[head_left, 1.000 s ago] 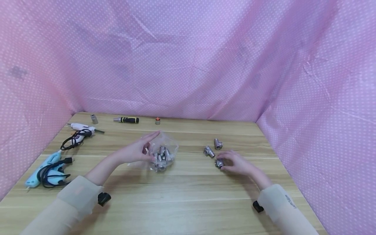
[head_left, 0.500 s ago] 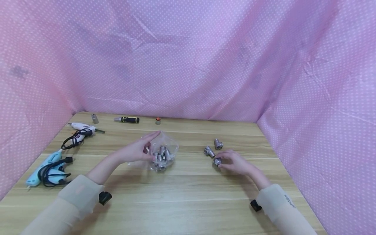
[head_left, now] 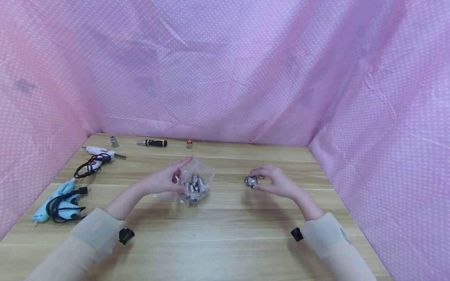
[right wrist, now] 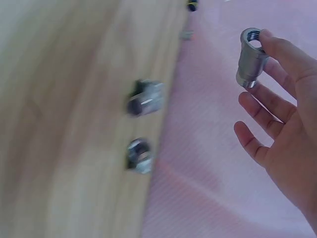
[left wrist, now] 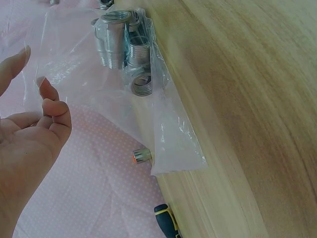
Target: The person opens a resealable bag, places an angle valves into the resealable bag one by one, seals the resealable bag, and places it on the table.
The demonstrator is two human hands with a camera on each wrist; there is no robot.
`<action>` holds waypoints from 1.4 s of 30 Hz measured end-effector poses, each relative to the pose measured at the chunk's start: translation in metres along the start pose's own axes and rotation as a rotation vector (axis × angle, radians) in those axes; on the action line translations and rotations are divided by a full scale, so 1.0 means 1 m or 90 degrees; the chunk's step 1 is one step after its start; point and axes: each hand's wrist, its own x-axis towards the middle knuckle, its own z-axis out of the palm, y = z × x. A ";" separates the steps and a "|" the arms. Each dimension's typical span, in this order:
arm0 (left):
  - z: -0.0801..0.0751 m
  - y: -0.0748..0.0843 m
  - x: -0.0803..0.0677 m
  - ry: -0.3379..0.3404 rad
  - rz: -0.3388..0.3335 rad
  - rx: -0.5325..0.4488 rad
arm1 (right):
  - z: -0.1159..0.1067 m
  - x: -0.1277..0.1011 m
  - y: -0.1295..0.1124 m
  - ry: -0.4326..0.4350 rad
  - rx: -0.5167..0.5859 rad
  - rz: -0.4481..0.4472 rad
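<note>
A silver threaded pipe tee (right wrist: pixel 250 63) is pinched between the thumb and fingertips of my right hand (head_left: pixel 275 181), its open end tilted up. Two similar pipe tees lie on the table behind it: one tee (right wrist: pixel 147 97) overlaps my grip in the head view, and another tee (right wrist: pixel 140 156) is half hidden by my fingers. My left hand (head_left: pixel 163 180) is at the mouth of a clear plastic bag (head_left: pixel 203 167), index finger and thumb spread apart against the film, other fingers bent. Several silver threaded fittings (head_left: pixel 194 186) sit inside the bag.
Along the back edge of the wooden table (head_left: pixel 211 242) lie a metal fitting (head_left: pixel 114 141), a black-and-yellow screwdriver (head_left: pixel 155 143) and a small red-topped metal piece (head_left: pixel 190 144). A white corded glue gun (head_left: pixel 98 151) and a light-blue one (head_left: pixel 58 199) lie left. Pink dotted cloth (head_left: pixel 211 78) hangs around.
My right hand has moved left and slightly away from me, picking up the tee beside it and bringing it over the other tees. The left hand and bag stay put.
</note>
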 end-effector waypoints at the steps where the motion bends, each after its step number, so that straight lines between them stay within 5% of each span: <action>1: 0.000 0.000 0.000 -0.002 -0.001 -0.004 | -0.003 0.004 -0.004 0.001 0.001 -0.003; 14: -0.001 0.004 0.003 -0.011 -0.013 -0.022 | -0.011 0.060 -0.047 0.004 -0.024 -0.086; 22: -0.001 0.005 0.003 -0.016 -0.010 -0.019 | 0.013 0.096 -0.063 -0.006 -0.006 -0.114; 29: -0.002 0.007 0.003 -0.020 -0.007 -0.028 | 0.042 0.117 -0.072 -0.080 -0.034 -0.112; 42: -0.001 0.007 0.006 -0.031 -0.002 -0.024 | 0.071 0.128 -0.077 -0.116 -0.075 -0.100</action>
